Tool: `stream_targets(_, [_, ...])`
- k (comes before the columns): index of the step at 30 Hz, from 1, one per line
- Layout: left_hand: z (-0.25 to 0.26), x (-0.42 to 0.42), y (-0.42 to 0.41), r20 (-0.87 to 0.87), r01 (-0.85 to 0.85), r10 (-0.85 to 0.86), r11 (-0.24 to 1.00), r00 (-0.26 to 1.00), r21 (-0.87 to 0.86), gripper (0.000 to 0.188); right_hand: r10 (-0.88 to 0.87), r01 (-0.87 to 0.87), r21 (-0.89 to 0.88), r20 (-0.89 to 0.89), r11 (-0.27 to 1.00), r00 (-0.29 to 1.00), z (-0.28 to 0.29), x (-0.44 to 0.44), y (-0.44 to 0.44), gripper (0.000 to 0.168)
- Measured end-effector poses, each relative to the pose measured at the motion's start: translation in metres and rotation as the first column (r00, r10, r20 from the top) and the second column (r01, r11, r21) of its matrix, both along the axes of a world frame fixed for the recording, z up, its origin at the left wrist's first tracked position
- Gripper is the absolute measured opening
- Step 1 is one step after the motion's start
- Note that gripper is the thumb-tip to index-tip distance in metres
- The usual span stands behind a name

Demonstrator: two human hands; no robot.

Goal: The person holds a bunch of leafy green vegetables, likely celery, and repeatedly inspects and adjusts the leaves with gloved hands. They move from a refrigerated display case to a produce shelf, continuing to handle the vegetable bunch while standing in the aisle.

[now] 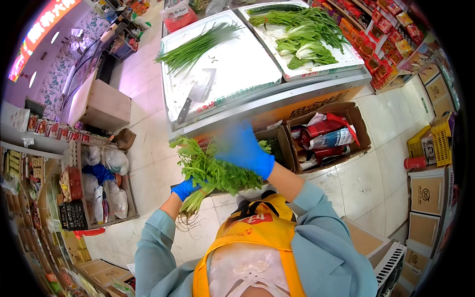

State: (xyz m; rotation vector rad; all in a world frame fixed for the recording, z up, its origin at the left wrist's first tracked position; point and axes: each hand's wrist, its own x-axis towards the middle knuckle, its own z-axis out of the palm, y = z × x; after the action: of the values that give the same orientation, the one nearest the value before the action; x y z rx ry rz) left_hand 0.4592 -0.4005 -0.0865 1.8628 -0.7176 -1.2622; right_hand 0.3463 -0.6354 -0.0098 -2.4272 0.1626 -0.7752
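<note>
A bunch of leafy green herbs or celery hangs in front of me, its pale stems and stringy roots pointing down to the left. My left hand, in a blue glove, grips the stems near a red band. Over the leaves is my right hand, also blue-gloved; its fingers are blurred, so their hold is unclear. On a white foam board beyond my hands lie a bundle of thin green stalks and a cleaver with a black handle.
A second foam tray holds bok choy, a cucumber and more greens. Below the metal counter edge, a cardboard box contains packets. A rack with bags stands left; stacked cartons stand right.
</note>
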Motion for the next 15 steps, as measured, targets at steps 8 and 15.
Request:
stream_targets(8, [-0.001,0.003,0.004,-0.11,-0.044,0.04,0.999,0.993,-0.03,0.035,0.161,-0.153,0.603,0.04,0.783,0.986,-0.048,0.01,0.003,0.021])
stream_targets(15, [0.0,0.011,0.044,-0.197,-0.094,0.085,0.995,0.977,-0.035,0.034,-0.006,0.216,0.861,-0.24,0.461,0.971,0.001,-0.048,-0.076,0.026])
